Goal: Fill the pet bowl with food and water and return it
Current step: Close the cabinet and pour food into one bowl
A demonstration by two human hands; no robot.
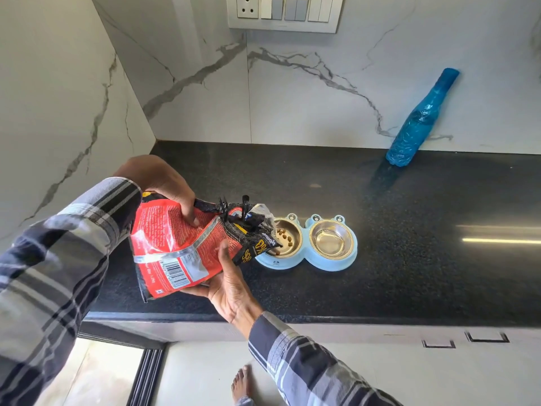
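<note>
A light blue double pet bowl (330, 266) with two steel cups sits on the black counter (409, 244). Its left cup (289, 238) holds several brown kibble pieces; the right cup (330, 238) looks bare. A red and black pet food bag (175, 244) is tipped on its side, its open mouth over the left cup. My left hand (164, 183) grips the bag from above. My right hand (231, 282) holds it from below, thumb on its face.
A blue plastic bottle (418, 121) stands near the marble back wall at the right. A switch panel (284, 13) is on the wall above. The counter's front edge runs just below my hands. A bare foot (241, 382) shows on the floor.
</note>
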